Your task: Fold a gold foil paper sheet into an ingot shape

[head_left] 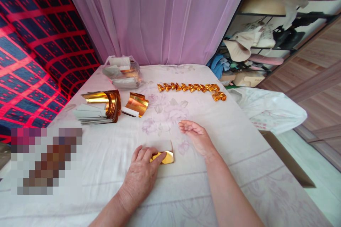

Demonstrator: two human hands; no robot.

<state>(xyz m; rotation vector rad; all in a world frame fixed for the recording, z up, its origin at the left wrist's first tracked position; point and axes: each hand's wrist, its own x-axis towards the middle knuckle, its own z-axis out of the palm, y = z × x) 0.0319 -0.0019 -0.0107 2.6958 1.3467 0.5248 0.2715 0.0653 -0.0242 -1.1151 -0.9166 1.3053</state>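
Observation:
My left hand (142, 170) rests palm down on a small sheet of gold foil paper (166, 152) lying on the white floral cloth (239, 142), with the fingers pressing its gold fold. My right hand (195, 135) hovers just right of the sheet, palm up, fingers apart, holding nothing. A row of several folded gold paper pieces (191, 87) lies farther back. At the left stand a curled stack of gold foil sheets (105, 104) and a smaller curl of foil (137, 103).
A clear plastic bag of paper sheets (122, 72) sits at the back left. A purple curtain (160, 14) hangs behind. A red and blue patterned fabric (34, 53) lies left. Shelves with hats and clutter (263, 42) stand right, beside a white bag (269, 108).

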